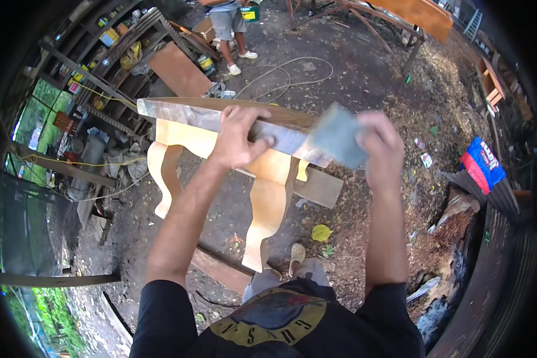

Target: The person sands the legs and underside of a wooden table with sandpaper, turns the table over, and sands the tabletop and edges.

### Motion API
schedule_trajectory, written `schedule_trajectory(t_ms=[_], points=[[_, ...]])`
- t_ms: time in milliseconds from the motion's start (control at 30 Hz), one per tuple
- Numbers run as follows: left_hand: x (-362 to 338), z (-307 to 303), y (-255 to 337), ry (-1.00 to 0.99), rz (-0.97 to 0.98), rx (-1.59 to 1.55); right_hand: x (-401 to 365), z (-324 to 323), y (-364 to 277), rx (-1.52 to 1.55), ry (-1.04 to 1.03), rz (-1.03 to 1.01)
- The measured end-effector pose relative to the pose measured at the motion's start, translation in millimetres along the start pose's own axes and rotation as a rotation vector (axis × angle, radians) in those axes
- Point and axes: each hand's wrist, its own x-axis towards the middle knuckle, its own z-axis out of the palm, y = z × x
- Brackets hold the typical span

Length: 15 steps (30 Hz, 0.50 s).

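Note:
A small wooden table (191, 135) with pale curved legs stands tilted in front of me, its darker top facing away and the top's broad edge toward me. My left hand (240, 136) lies over that edge near the middle, fingers bent over it and thumb on the near side. My right hand (380, 140), blurred by motion, pinches a grey-green sheet of sandpaper (339, 137). The sheet is at the right end of the table's edge and covers part of it. Whether its whole face touches the wood cannot be made out.
Another person (228, 30) stands at the back near a green bucket (250, 13). Shelves (110, 65) with cans line the left. A hose (289, 74) lies on the dirt ground. An orange-brown tabletop (420, 17) is at the back right, a red-blue bag (482, 165) at the right.

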Motion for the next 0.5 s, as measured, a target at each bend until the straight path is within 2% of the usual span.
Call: schedule_trajectory(t_ms=[67, 133, 200, 300, 500], points=[[-3, -4, 1, -0.093, 0.091, 0.204, -36, -28, 30, -0.055, -0.204, -0.042], [-6, -7, 4, -0.091, 0.153, 0.313, -75, -32, 68, -0.107, -0.371, 0.273], [-9, -5, 7, -0.088, 0.164, 0.404, -108, -21, 103, -0.203, -0.388, 0.463], [-16, 4, 12, -0.081, 0.108, 0.483, -134, 7, 133, -0.162, -0.317, 0.34], [-15, 0, 7, -0.154, 0.101, 0.503, -115, 45, 94, -0.338, -0.462, 0.072]])
